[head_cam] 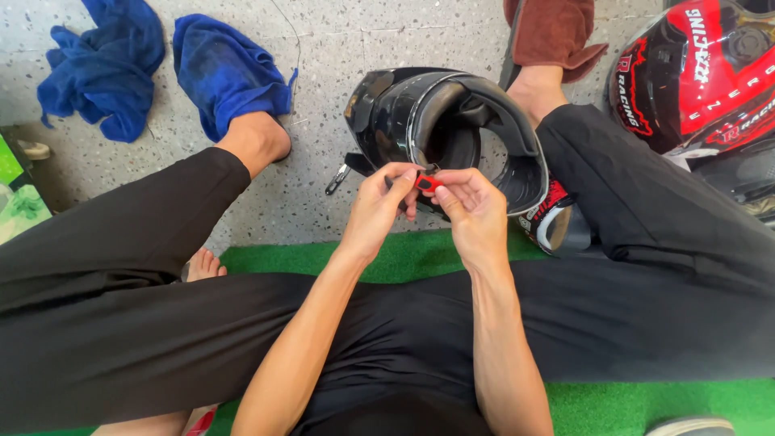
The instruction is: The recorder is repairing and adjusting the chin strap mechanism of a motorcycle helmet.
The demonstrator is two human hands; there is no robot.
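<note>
My left hand (379, 206) and right hand (472, 211) both pinching one small red clip (425, 183), right by one black helmet (440, 133) on the floor between my legs, two blue rags (161, 64), one red helmet (698, 77) nearby

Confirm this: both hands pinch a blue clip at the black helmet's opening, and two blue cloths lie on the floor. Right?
Not quite. The head view shows the clip is red, not blue. The left hand and right hand do pinch it at the black helmet, and two blue cloths lie there.
</note>
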